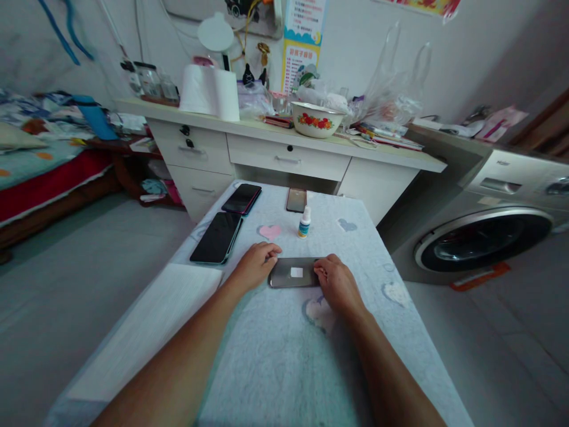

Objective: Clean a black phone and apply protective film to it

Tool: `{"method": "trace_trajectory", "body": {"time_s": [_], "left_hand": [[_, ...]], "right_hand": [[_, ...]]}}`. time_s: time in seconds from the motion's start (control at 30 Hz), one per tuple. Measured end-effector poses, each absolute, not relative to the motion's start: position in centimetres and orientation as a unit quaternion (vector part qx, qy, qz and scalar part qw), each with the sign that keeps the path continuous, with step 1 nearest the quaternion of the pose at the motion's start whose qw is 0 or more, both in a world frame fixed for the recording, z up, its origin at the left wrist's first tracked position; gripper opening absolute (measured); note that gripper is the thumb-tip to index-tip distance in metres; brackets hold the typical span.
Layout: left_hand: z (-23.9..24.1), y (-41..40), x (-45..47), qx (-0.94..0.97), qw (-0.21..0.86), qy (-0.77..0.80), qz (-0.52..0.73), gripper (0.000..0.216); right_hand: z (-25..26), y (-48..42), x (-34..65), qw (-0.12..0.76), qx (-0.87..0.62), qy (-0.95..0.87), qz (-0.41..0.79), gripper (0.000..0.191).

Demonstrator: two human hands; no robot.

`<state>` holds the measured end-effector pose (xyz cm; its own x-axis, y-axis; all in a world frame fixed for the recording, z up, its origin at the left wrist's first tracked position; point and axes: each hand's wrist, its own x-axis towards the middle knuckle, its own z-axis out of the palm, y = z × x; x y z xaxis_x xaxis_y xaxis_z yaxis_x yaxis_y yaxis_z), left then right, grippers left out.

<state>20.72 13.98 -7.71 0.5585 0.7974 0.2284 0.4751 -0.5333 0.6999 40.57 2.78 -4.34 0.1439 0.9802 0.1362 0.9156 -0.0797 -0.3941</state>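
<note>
Grey-floored room, head view: white drawer cabinet (262, 155) along the back wall with a white, flower-printed bowl (316, 121) on it, silver front-loading washing machine (484, 240) off to the right, bed (48, 157) off to the left. Work surface is a tabletop (262, 367) under a pale blue-grey cloth with heart shapes.

Main item: a dark grey, glossy, phone-shaped slab (283, 274), flat on the cloth between the hands, long side running left-right, small white square (297, 272) near its middle.

Left hand (258, 264): half curled, thumb and forefinger close together at the slab's upper left corner. Can't tell if they touch it. Right hand (335, 279): fingers bunched over the slab's right end — resting or pinching, can't tell; fingertips partly hidden.

Beyond the slab: small white bottle with blue-and-yellow label (304, 224), upright, neither hand on it. Brownish flat phone (296, 200) farther back. Left side: two black-screened phones, one far (243, 198), one near (217, 238), then a white rectangular sheet (151, 323) beside the left forearm.

Step in hand, my read: two-handed handling of the slab at its ends. Next move calls for light fingers, slab kept flat, white square undisturbed.
</note>
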Motion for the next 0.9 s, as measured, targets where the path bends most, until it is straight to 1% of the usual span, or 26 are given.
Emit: {"method": "trace_trajectory", "body": {"time_s": [0.3, 0.9], "left_hand": [[-7.5, 14.0, 20.9, 0.835, 0.272, 0.398, 0.265, 0.017], [-7.1, 13.6, 20.9, 0.836, 0.259, 0.408, 0.261, 0.016]], "right_hand": [[-4.6, 2.4, 43.3, 0.201, -0.752, -0.622, 0.085, 0.019], [-5.6, 4.2, 43.7, 0.279, -0.76, -0.586, 0.012, 0.018]]}}
